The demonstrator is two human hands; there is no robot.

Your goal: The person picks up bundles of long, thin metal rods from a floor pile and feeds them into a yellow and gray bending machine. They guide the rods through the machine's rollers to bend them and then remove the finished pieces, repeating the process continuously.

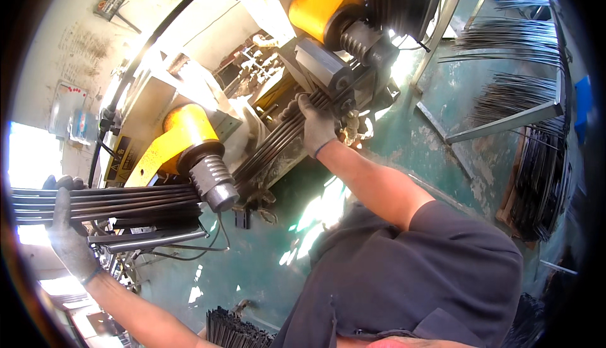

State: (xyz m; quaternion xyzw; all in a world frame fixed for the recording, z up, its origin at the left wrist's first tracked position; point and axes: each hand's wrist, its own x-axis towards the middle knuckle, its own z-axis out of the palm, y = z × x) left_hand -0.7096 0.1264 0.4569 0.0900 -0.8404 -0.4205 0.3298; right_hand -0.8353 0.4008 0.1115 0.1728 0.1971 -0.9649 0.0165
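My left hand (71, 244), in a grey work glove, is closed around a bundle of thin dark metal rods (139, 198) at the far left. My right hand (317, 128), gloved the same way, grips metal rods (278, 139) in the middle, beside a metal block (323, 64) of the machine. Between my hands a grooved metal cylinder (213, 179) on a yellow arm (189, 127) hides part of the rods, so I cannot tell whether both hands hold one bundle. The fingertips of both hands are partly hidden behind the rods.
A second grooved cylinder (366, 42) sits on another yellow arm (314, 10) at the top. Racks at the right carry many rods (511, 38). More rods stand upright (237, 329) at the lower edge. A black cable (142, 51) arches at upper left above the green floor (252, 266).
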